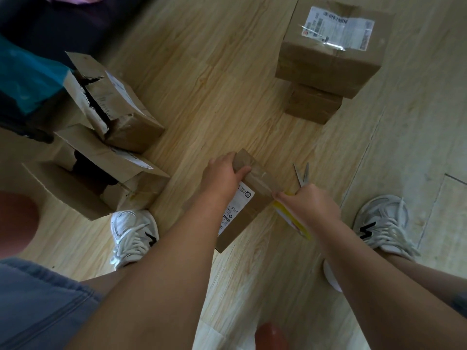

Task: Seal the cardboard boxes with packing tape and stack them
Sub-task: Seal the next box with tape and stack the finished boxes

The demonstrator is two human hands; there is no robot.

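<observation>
- head view: your left grip (222, 173) is clenched round the far end of the small cardboard box (249, 205), with the thumb on its top and the fingers down its far side.
- that box lies on the wooden floor (214, 84) between your two shoes, the left shoe (134, 231) and the right shoe (384, 221). it has a white label on the side nearest you.
- a glossy strip of packing tape (261, 179) runs across the box top towards your right grip (310, 205).
- your right grip is closed round the scissors (303, 175), whose blades point away from you. one fingertip touches the near right edge of the box.
- a yellow thing (290, 218) sits under that grip, just beside the box. what it is cannot be told.
- at upper right, well apart from the small box, a closed box with a shipping label (328, 64) rests on a smaller closed box (313, 104).
- at left, two open boxes stand touching each other, the far one (121, 109) with torn flaps and the near one (101, 178) just beside your left shoe.
</observation>
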